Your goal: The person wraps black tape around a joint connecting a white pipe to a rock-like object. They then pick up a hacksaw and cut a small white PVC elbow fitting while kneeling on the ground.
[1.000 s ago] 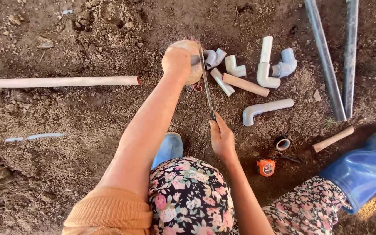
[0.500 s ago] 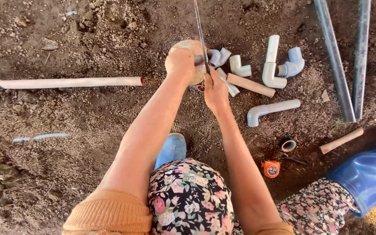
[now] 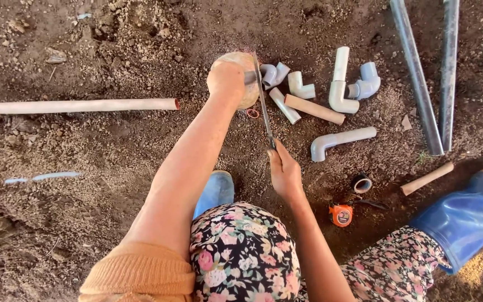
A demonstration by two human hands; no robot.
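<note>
The left hand (image 3: 227,78) presses down on a short grey pipe piece (image 3: 251,76) laid over a rounded tan stone (image 3: 240,61) on the soil. The right hand (image 3: 284,174), nearer the body, is clamped on the handle of a hacksaw blade (image 3: 264,100) whose far end crosses that pipe just beside the left hand. Grey elbow fittings (image 3: 339,84) lie right of both hands, an orange tape measure (image 3: 340,215) near the right wrist.

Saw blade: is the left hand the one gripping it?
No, the right hand grips the saw blade; the left hand presses a pipe piece.
</note>
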